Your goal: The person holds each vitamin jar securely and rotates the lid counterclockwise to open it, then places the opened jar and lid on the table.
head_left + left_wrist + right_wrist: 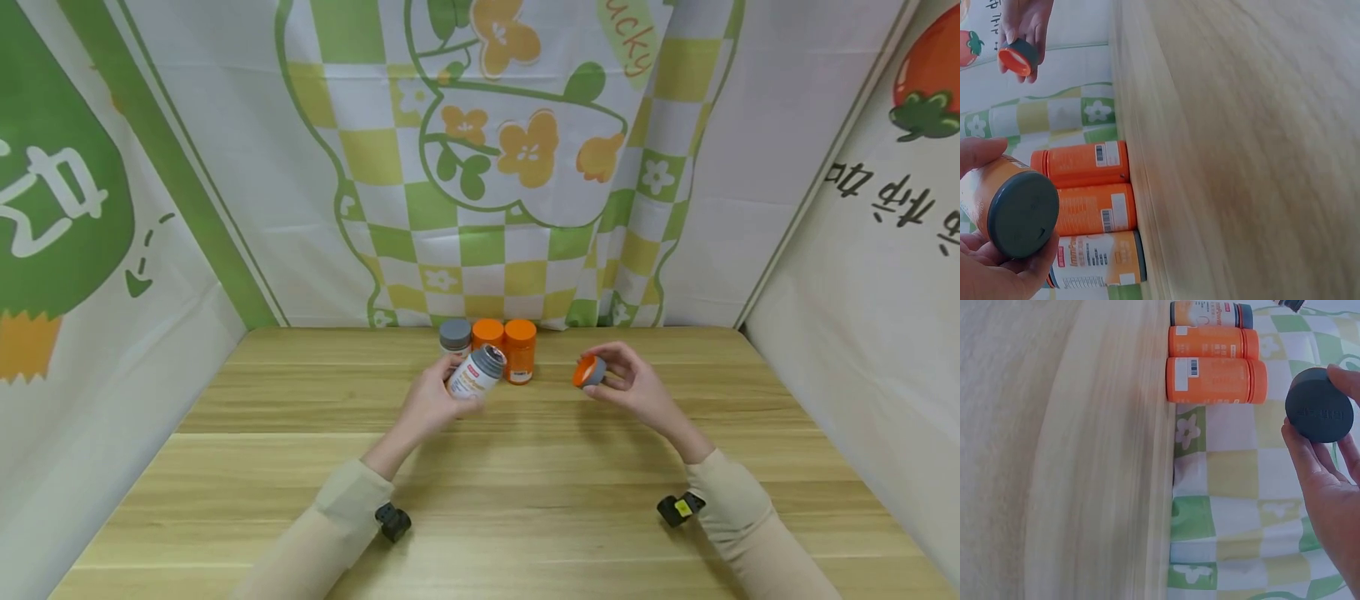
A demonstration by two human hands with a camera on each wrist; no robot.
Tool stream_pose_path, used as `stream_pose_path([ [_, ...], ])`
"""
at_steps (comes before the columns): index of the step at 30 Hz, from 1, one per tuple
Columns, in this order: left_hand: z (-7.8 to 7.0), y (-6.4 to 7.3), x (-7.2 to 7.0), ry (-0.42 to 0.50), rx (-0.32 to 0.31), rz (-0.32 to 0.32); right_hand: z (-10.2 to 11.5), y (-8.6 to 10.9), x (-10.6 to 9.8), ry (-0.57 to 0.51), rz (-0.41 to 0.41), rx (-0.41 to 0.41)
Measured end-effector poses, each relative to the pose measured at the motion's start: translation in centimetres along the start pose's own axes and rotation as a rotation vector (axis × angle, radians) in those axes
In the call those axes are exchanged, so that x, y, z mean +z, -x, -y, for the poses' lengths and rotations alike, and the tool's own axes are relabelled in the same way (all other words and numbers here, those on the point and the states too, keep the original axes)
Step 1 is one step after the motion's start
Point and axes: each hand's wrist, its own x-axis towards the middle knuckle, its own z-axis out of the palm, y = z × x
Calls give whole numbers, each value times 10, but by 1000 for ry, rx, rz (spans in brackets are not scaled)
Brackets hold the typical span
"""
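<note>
Nearest the camera are the person's beige sleeves (pixel 322 533), with a small black wrist camera (pixel 393 522) at the left cuff and another at the right, over a wood-grain table (pixel 570 508). The left hand (pixel 435 398) grips an uncapped supplement bottle (pixel 474 377) with a white-and-orange label, raised off the tabletop and tilted so that its gray-collared mouth leans up and to the right. Well apart from it, the right hand (pixel 633 387) pinches a gray screw cap (pixel 595 371) between thumb and fingers above the table, its orange inside turned toward the bottle. Just behind the held bottle, a matching gray-capped bottle (pixel 455 335) and two orange bottles (pixel 520 354) stand upright in a close row, the gray-capped one leftmost, near a green-and-yellow checkered curtain (pixel 480 258) with flowers.
</note>
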Motion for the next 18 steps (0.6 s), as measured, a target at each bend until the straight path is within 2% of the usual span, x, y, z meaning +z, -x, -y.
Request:
stream_pose_path([
  [7,4,-1,-8,1,-12,0,-6,0,-4,46,-23,9],
  [18,14,-8,-15,-17,-9,-52,-14,-2,-10,81,-53,2],
])
